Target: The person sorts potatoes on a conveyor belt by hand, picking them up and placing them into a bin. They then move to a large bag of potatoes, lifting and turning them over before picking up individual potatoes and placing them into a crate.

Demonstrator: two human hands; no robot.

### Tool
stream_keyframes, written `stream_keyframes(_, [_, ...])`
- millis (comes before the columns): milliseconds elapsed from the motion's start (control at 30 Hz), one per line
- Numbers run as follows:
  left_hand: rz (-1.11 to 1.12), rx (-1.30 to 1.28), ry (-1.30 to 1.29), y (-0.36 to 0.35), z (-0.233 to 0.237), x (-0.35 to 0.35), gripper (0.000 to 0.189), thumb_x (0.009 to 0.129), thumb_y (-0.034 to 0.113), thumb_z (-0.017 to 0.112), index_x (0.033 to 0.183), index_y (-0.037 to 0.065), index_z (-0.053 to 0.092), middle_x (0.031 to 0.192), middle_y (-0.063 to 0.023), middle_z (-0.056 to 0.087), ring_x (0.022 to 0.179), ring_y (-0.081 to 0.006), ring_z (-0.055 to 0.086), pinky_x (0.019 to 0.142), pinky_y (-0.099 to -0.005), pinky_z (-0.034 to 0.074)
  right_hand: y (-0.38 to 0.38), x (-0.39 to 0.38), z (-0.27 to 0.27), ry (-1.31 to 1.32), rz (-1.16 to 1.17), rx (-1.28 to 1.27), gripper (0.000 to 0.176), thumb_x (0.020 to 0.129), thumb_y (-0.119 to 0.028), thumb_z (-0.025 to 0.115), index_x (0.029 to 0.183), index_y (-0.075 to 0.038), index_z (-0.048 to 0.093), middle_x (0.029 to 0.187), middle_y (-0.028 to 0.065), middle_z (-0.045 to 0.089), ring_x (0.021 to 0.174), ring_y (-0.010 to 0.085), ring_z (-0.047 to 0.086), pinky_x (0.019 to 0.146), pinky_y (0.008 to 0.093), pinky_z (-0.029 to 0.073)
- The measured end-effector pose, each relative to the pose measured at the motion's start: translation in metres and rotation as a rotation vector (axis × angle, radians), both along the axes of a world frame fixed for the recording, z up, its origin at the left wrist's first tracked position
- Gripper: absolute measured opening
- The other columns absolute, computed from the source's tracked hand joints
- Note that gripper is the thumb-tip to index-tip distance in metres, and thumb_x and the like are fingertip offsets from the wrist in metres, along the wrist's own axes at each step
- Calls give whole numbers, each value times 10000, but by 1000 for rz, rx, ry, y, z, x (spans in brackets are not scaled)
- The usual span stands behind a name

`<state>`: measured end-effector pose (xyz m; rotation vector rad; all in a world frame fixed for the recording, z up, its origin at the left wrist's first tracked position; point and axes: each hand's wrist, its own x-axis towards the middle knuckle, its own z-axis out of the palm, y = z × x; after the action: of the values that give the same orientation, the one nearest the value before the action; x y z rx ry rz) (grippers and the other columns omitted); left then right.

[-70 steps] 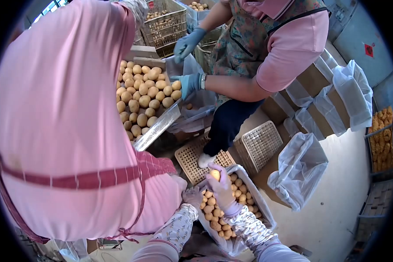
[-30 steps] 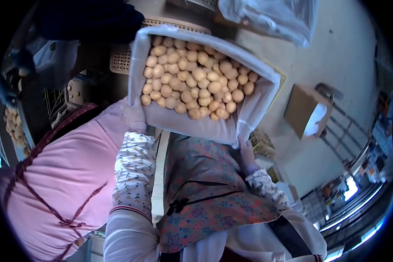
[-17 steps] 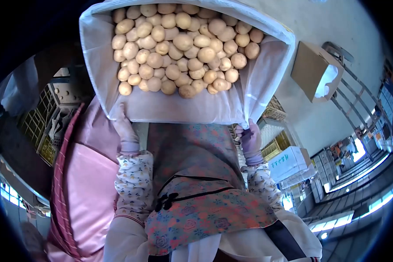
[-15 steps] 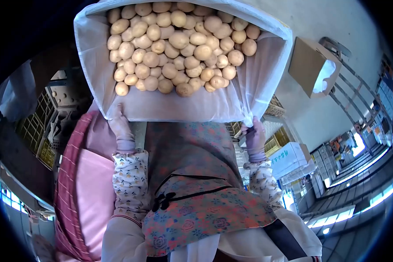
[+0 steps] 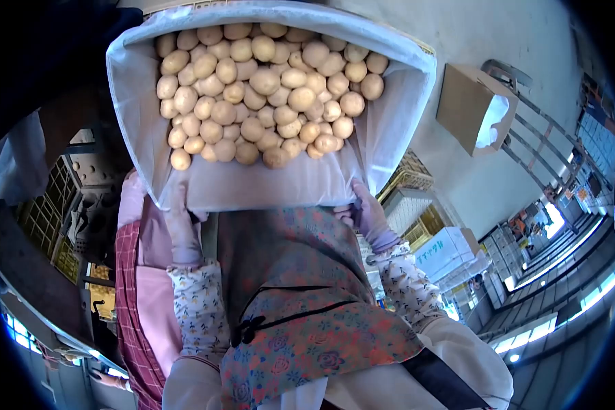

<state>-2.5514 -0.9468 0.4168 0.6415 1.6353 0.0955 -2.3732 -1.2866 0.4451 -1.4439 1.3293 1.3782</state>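
A crate lined with thin white plastic (image 5: 253,188) holds many pale round potatoes (image 5: 265,80), heaped toward its far side. My left hand (image 5: 182,229), gloved, grips the near left part of the lined rim. Along the near edge, toward the right, my right hand (image 5: 367,215) has its fingers closed on the liner and rim. Both hands' fingertips are partly hidden by the plastic. Below the crate is a flowered apron (image 5: 314,342).
An open cardboard box (image 5: 475,109) with white lining stands at the upper right by a metal rack (image 5: 543,143). A white box (image 5: 444,253) and yellow crates (image 5: 413,174) are at right. Another person in pink and red (image 5: 140,273) is close on the left.
The crate has shifted slightly left and nearer in view. My right hand has moved left along the near edge, off the gathered corner of the liner. The person at left has shifted.
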Motion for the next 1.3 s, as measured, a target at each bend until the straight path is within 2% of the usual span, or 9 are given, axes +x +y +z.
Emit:
stream_keyframes(267, [-55,0,-68,43,30,32,229,964,244,594,1086,51,607,575,-19,465,381,-162,428,403,-280,421,42,80,51,-291,-30,103,293,974,-340,591,1062,-64,633,683,53,632,500,129,582,401,212,398])
stream_keyframes(400, [14,51,-22,16,63,86,212,955,133,629,1123,5,611,662,-46,593,404,-121,497,398,-256,433,38,75,40,-372,-140,79,235,972,-258,547,993,-35,619,677,59,589,503,126,536,413,215,378])
stream_keyframes(500, [-69,-54,-112,9,2,32,209,947,80,603,1128,-24,588,693,-86,627,366,-135,473,329,-262,382,22,54,-5,-297,-128,247,237,945,-192,519,1037,-6,634,691,65,597,500,126,512,417,214,368])
stream_keyframes(733, [-90,-88,-173,1,-14,11,249,949,96,603,1173,-11,587,884,-90,661,606,-178,611,557,-306,528,3,35,-13,-293,-166,249,353,1025,-311,489,1135,-10,636,741,64,629,560,119,593,459,206,434])
stream_keyframes(833, [-103,-54,-58,1,-1,26,377,939,120,649,1278,-3,536,1079,-116,658,867,-198,667,717,-326,582,75,53,65,206,22,294,332,1022,-359,529,1073,-51,642,824,41,647,616,137,620,521,227,489])
stream_keyframes(900, [-106,61,-8,-6,-12,23,402,937,190,697,1259,-1,550,1083,-115,642,888,-164,648,687,-281,550,104,64,88,310,870,748,356,1035,-355,494,1181,-71,654,952,83,714,848,159,706,684,282,581])
stream_keyframes(967, [-82,181,-20,-5,2,32,516,919,193,728,1338,12,487,1181,-115,608,1018,-183,622,796,-299,551,150,68,117,-238,1494,878,401,980,-399,573,1244,-104,639,1008,111,709,895,211,699,737,329,573])
stream_keyframes(1100, [-596,756,489,8,25,53,876,837,254,830,1502,-15,327,1370,-218,487,1153,-277,594,982,-409,512,160,86,150,-512,1658,903,460,941,-421,619,1280,-111,623,1048,128,700,941,250,684,792,356,557])
stream_keyframes(1300, [-1075,1336,308,84,15,143,876,795,349,848,1447,-57,428,1429,-275,493,1278,-402,526,1074,-439,436,164,118,182,-715,1792,795,569,882,-454,689,1335,-121,598,1109,153,685,1010,308,661,875,396,531])
